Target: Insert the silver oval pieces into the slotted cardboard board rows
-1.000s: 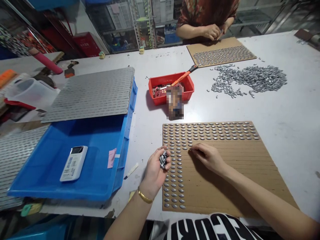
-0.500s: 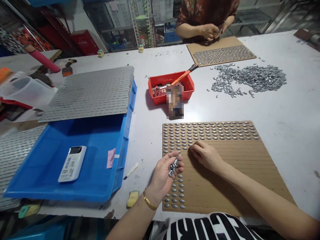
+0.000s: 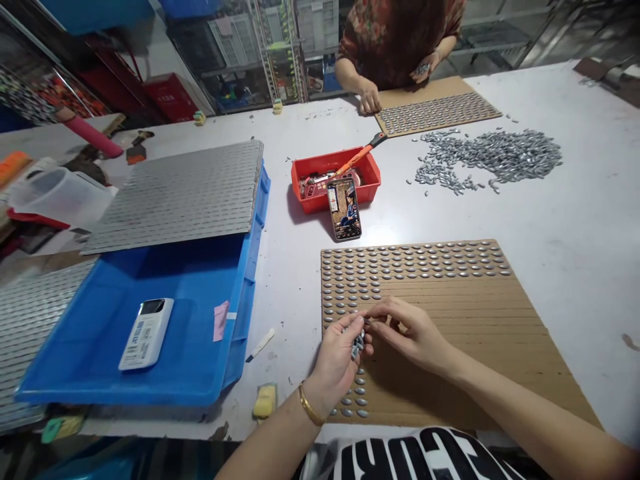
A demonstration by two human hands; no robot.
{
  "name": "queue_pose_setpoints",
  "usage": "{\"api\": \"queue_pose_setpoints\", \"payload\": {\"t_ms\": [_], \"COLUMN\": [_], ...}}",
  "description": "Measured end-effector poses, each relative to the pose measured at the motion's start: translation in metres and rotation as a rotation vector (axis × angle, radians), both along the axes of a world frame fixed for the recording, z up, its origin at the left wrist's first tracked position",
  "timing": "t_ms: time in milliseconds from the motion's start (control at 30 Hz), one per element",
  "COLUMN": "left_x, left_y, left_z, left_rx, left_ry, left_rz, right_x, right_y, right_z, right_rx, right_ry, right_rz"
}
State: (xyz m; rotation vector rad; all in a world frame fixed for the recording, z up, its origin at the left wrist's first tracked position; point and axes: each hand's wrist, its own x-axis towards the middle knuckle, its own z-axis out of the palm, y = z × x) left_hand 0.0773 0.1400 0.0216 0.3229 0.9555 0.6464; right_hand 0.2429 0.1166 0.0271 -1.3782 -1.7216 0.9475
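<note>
Holding small metal pieces (image 3: 357,341), left hand (image 3: 336,360) cupped shut; right hand (image 3: 410,333) w/ fingers pinched, moved off cardboard sheet (image 3: 450,347) at table's near edge to meet left, prob. picking next piece.

A phone (image 3: 345,208) stands between the tray (image 3: 333,163) behind and the board (image 3: 450,333) in front.

L wrist: gold bangle (image 3: 311,409) | arms bare, no sleeves | blk top (image 3: 425,457) w/ wht lettering
</note>
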Motion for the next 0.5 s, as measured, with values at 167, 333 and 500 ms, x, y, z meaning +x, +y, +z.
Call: {"api": "queue_pose_setpoints", "payload": {"t_ms": [167, 333, 500], "left_x": [0.006, 0.014, 0.025], "left_y": [-0.006, -0.009, -0.009], "left_z": [0.004, 0.006, 0.007], "left_rx": [0.050, 0.065, 0.082], "left_ry": [0.047, 0.085, 0.049], "left_rz": [0.026, 0.027, -0.023], "right_x": [0.001, 0.009, 0.016], "right_y": [-0.005, -0.013, -0.022], "right_z": [-0.002, -0.005, -0.004], "right_rx": [-0.019, -0.148, -0.015], "right_ry": [0.029, 0.201, 0.194], "right_rz": [-0.014, -0.030, -0.082]}}
